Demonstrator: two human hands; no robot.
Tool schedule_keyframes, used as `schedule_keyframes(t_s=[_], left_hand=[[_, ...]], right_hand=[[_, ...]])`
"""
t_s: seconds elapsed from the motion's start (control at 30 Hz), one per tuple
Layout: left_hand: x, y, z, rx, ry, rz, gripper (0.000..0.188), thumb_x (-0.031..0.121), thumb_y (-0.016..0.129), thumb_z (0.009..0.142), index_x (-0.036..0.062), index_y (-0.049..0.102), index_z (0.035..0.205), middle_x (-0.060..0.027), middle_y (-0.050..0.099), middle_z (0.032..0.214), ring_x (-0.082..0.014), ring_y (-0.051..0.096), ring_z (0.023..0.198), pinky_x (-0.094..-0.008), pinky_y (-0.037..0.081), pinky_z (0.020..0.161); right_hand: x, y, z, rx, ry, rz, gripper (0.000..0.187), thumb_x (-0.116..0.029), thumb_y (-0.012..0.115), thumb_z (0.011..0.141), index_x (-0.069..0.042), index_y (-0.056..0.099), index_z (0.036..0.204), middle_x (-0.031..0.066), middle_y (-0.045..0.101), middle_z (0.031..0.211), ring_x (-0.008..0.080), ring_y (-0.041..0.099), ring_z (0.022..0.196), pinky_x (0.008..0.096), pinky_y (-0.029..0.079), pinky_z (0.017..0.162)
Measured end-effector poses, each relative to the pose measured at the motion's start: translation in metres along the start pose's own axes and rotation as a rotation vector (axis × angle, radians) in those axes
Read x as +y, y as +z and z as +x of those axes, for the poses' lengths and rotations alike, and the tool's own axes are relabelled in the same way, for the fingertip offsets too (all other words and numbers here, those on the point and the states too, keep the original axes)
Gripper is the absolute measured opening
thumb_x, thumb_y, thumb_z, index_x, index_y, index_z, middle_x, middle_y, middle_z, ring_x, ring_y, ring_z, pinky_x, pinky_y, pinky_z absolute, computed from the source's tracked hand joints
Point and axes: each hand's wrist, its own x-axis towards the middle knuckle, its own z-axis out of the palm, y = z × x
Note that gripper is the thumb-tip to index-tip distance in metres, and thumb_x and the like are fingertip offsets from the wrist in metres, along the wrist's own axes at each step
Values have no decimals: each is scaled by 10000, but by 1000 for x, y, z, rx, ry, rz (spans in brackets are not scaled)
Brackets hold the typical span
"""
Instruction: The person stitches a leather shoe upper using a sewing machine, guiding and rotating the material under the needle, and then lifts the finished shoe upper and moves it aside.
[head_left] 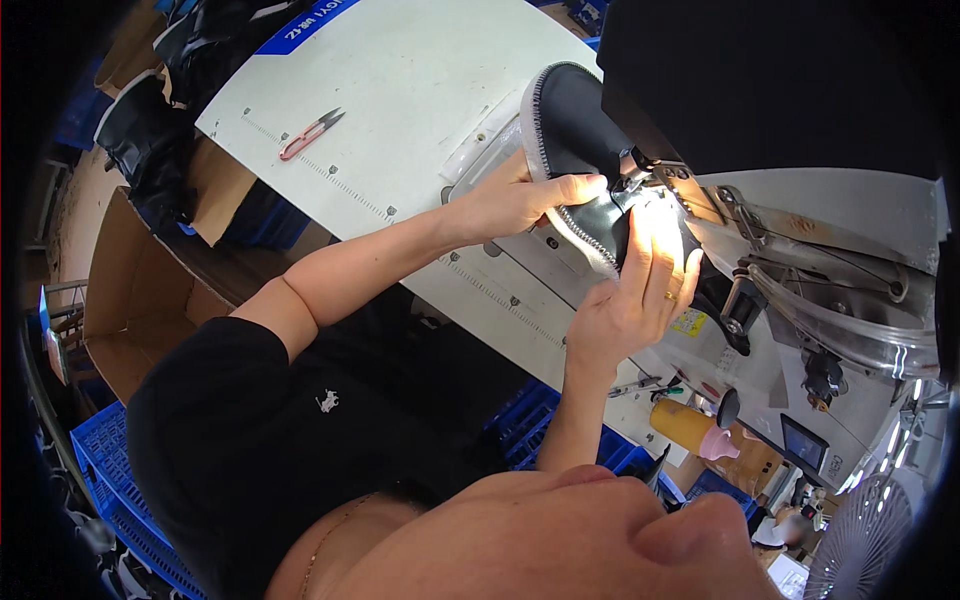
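I have the black piece point(580, 110) at the sewing machine point(770, 90), its curved pale edge, marked by a row of zigzag stitches, facing the left forearm; its inner part lies under the lit metal foot point(634, 172), where the lamp's glare washes out the fine detail; I cannot tell whether the needle is in the material.

My left hand point(522, 208) has its grip closed over the stitched edge, thumb flat on top and the fingers passing beneath, so I read it as pinching the piece; my right hand point(635, 305) lays its fingers, side by side and nearly straight, on the near part just beside the foot; its thumb sits by the rim, and I cannot tell whether that grip pinches or only presses.

I judge the step in hand to be guiding the piece through a seam at the foot; the next move seems to call for a slow turn led by the left hand, the right fingers steadying the material flat; with those fingertips so near the foot, I would want them kept out of its path.

The red-handled thread snips point(312, 135) lie on the pale worktop point(400, 100), well apart from both hands.
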Motion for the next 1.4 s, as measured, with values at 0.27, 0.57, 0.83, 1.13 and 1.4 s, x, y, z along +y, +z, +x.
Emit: schedule_keyframes(t_s=[0.27, 0.57, 0.83, 1.13, 1.4], left_hand=[[-3, 5, -1, 12, -11, -16, 295, 291, 581, 910, 79, 598, 1115, 40, 578, 814, -3, 475, 626, -178, 346, 495], [-5, 2, 2, -4, 9, 51, 289, 294, 588, 905, 63, 604, 1077, 19, 588, 851, -27, 508, 684, -199, 397, 560], [-1, 4, 1, -20, -4, 11, 286, 277, 573, 912, 67, 602, 1104, 30, 584, 868, -18, 486, 693, -203, 378, 557], [3, 7, 0, -16, 17, 19, 315, 272, 557, 919, 85, 591, 1170, 30, 590, 899, -7, 461, 670, -188, 353, 541], [-3, 1, 1, -19, 9, 64, 319, 289, 564, 914, 83, 602, 1155, 27, 604, 894, -10, 491, 677, -186, 355, 531]], right_hand=[[2, -2, -1, -6, -1, -45, 329, 35, 545, 743, -38, 654, 1044, 66, 629, 971, 233, 587, 1003, 460, 375, 980], [4, -2, -1, -19, 0, -43, 436, 68, 510, 683, -65, 641, 1077, 73, 607, 964, 254, 580, 961, 465, 361, 1004], [6, -3, 0, -24, 0, -18, 503, 80, 475, 656, -91, 632, 1101, 62, 599, 949, 257, 589, 907, 463, 349, 1028], [5, -5, -2, -56, 25, 15, 519, 82, 492, 630, -83, 621, 1105, 92, 583, 975, 287, 553, 962, 460, 357, 1016], [10, -19, -3, -153, 44, 114, 405, 18, 571, 730, -55, 611, 1126, 98, 603, 1046, 271, 576, 984, 412, 414, 912]])
